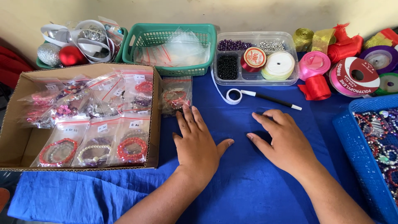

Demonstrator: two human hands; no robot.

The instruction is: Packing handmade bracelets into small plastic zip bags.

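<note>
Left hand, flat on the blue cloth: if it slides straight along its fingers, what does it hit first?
Likely the bagged bracelets just beyond the left hand fingertips, beside the cardboard box; the gap looks small.

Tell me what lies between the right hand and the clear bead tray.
In the head view, a black marker pen lies on the blue cloth between the right hand and the clear bead tray.

A matt, slightly creased blue cloth [248, 174] is pressed under the left hand [198, 143] and right hand [284, 141]. At nine o'clock, a rough brown cardboard box [18, 137] is filled with glossy clear plastic bags [95, 141]. At twelve, a green plastic basket [170, 35] and a clear plastic tray [257, 79] are seen; at two, shiny satin ribbon rolls [317, 66].
</note>
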